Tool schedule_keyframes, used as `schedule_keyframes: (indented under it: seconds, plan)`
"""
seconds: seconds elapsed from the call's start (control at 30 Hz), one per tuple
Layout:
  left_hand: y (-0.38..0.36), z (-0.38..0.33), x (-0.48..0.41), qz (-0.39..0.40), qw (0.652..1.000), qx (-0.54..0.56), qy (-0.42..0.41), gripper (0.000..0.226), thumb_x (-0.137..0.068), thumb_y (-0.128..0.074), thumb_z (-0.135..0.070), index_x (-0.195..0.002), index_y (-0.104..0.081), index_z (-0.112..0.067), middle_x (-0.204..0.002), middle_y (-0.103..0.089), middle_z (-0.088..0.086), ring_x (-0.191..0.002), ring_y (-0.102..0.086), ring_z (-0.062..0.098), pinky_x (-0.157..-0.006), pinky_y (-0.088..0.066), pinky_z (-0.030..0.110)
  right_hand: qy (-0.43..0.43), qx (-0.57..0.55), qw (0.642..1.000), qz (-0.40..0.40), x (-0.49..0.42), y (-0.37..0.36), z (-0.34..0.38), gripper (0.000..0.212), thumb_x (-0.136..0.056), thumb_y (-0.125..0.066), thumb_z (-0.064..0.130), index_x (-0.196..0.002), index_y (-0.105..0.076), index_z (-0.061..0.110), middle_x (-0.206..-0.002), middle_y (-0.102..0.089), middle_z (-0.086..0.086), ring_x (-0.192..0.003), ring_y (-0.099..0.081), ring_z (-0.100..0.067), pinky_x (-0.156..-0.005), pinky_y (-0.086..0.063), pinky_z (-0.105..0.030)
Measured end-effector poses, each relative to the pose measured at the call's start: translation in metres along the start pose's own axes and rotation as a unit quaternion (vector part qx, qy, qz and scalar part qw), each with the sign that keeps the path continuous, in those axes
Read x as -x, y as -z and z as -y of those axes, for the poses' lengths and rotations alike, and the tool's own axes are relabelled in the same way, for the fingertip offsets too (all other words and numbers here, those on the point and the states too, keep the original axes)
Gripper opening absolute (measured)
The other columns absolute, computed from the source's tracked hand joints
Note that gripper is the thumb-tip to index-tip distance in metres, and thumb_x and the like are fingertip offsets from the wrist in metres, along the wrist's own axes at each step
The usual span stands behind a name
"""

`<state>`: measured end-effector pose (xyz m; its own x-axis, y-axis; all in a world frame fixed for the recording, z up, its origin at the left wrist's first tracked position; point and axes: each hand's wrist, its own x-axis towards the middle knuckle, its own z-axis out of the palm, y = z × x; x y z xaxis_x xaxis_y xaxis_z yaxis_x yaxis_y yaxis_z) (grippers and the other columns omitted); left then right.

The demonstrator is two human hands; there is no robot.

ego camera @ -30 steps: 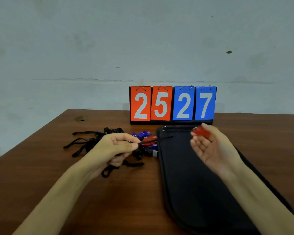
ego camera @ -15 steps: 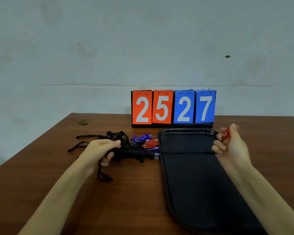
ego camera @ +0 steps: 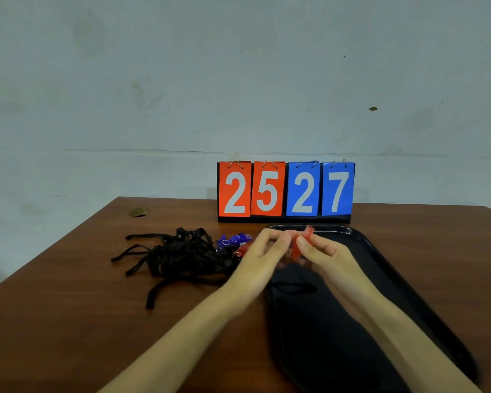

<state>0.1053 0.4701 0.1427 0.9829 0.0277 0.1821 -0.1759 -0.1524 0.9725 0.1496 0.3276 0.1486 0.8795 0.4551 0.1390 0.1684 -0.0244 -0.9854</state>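
My right hand [ego camera: 321, 251] pinches a small red plastic whistle [ego camera: 302, 242] above the far left corner of a black tray [ego camera: 380, 279]. My left hand [ego camera: 262, 253] has come up against it, fingertips at the red whistle's left side; the view is blurred, so I cannot tell exactly what those fingers pinch. A dark cord hangs below the hands onto the tray [ego camera: 292, 285]. A tangle of black lanyards [ego camera: 176, 256] lies on the wooden table [ego camera: 68, 321] to the left, with blue whistles [ego camera: 234, 239] and another red one [ego camera: 241, 251] at its right end.
A flip scoreboard [ego camera: 285, 191] reading 25 and 27 stands at the table's back edge, just behind the tray. A small brownish scrap [ego camera: 138, 212] lies near the far left corner. A grey wall rises behind the table.
My left hand left the lanyard pile and moved right to meet my right hand. My right hand brought the red whistle leftward, over the tray's far left corner.
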Motion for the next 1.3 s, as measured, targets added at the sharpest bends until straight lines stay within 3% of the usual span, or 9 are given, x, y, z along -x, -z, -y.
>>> schedule_keyframes:
  seconds: [0.07,0.17,0.27,0.57,0.7,0.8,1.0,1.13,1.3]
  plan:
    - [-0.007,0.004,-0.004,0.045,0.981,0.175,0.066,0.035,-0.091,-0.051,-0.036,-0.114,-0.054,-0.011,-0.073,-0.063,0.006,-0.076,-0.065,0.025,-0.077,-0.055,0.038,0.003,-0.002,1.0,-0.007,0.0,0.001,-0.002,0.036,-0.078,-0.057,0.043,-0.107,-0.07,0.026,-0.088,-0.072,0.004,-0.095,-0.065,-0.014,-0.089,-0.048,-0.031]
    - [-0.002,0.008,0.001,0.078,0.972,0.194,0.104,0.024,-0.094,-0.05,-0.028,-0.108,-0.053,-0.009,-0.057,-0.042,0.0,-0.043,-0.039,0.011,-0.041,-0.034,0.023,-0.006,-0.02,0.999,-0.037,-0.003,0.005,-0.002,0.029,-0.084,-0.057,0.036,-0.108,-0.068,0.026,-0.105,-0.07,0.008,-0.105,-0.061,-0.009,-0.091,-0.048,-0.031]
    - [0.008,0.005,-0.001,0.055,0.981,0.146,0.111,0.017,-0.095,-0.049,-0.021,-0.101,-0.059,-0.009,-0.052,-0.038,-0.004,-0.039,-0.028,0.007,-0.038,-0.018,0.021,-0.005,-0.058,0.997,-0.046,-0.005,0.005,-0.001,0.031,-0.085,-0.054,0.037,-0.108,-0.066,0.021,-0.103,-0.069,-0.002,-0.098,-0.066,-0.015,-0.084,-0.053,-0.03]
    - [0.022,0.011,0.003,0.065,0.991,0.017,0.113,0.019,-0.099,-0.042,-0.018,-0.093,-0.057,-0.009,-0.055,-0.042,-0.002,-0.038,-0.026,0.006,-0.034,-0.02,0.018,-0.009,-0.036,0.993,-0.113,-0.008,0.005,-0.008,0.024,-0.088,-0.056,0.03,-0.093,-0.067,0.01,-0.08,-0.073,-0.003,-0.075,-0.066,-0.012,-0.071,-0.054,-0.024]
    - [0.02,0.011,0.005,0.119,0.985,0.01,0.128,0.023,-0.098,-0.043,-0.027,-0.093,-0.058,-0.01,-0.054,-0.044,-0.002,-0.039,-0.025,0.007,-0.036,-0.019,0.019,-0.048,-0.133,0.986,-0.091,-0.009,0.007,-0.009,0.031,-0.092,-0.049,0.034,-0.103,-0.063,0.008,-0.094,-0.073,-0.007,-0.092,-0.069,-0.02,-0.079,-0.055,-0.034]
    - [0.016,0.009,0.006,0.107,0.986,-0.042,0.123,0.024,-0.093,-0.051,-0.034,-0.101,-0.059,-0.013,-0.068,-0.06,0.0,-0.042,-0.04,0.007,-0.039,-0.03,0.019,-0.084,-0.233,0.969,-0.003,-0.005,0.006,-0.005,0.033,-0.098,-0.04,0.033,-0.116,-0.058,0.013,-0.074,-0.065,-0.006,-0.069,-0.064,-0.018,-0.077,-0.051,-0.033]
    - [0.013,0.01,0.003,-0.036,0.999,-0.032,-0.015,0.022,-0.091,-0.053,-0.03,-0.112,-0.06,-0.029,-0.102,-0.065,-0.009,-0.093,-0.06,0.004,-0.078,-0.049,0.021,-0.114,-0.133,0.981,0.084,0.0,-0.002,-0.007,0.039,-0.095,-0.043,0.038,-0.117,-0.051,0.007,-0.059,-0.047,0.001,-0.053,-0.043,-0.011,-0.072,-0.045,-0.032]
    - [0.013,0.011,0.003,-0.112,0.991,-0.022,-0.067,0.016,-0.083,-0.067,-0.019,-0.098,-0.063,-0.024,-0.094,-0.068,-0.008,-0.091,-0.063,0.005,-0.081,-0.049,0.022,-0.088,-0.092,0.987,0.094,0.001,-0.007,-0.004,0.041,-0.09,-0.047,0.041,-0.102,-0.059,0.005,-0.069,-0.059,-0.004,-0.063,-0.057,-0.014,-0.076,-0.049,-0.03]
    - [0.015,0.009,0.003,-0.143,0.986,0.005,-0.083,0.019,-0.079,-0.07,-0.017,-0.096,-0.063,-0.019,-0.09,-0.068,-0.007,-0.086,-0.063,0.0,-0.076,-0.05,0.012,-0.014,0.051,0.998,0.026,0.003,-0.007,0.0,0.018,-0.087,-0.06,0.015,-0.103,-0.068,0.014,-0.09,-0.074,-0.003,-0.087,-0.069,-0.015,-0.08,-0.054,-0.026]
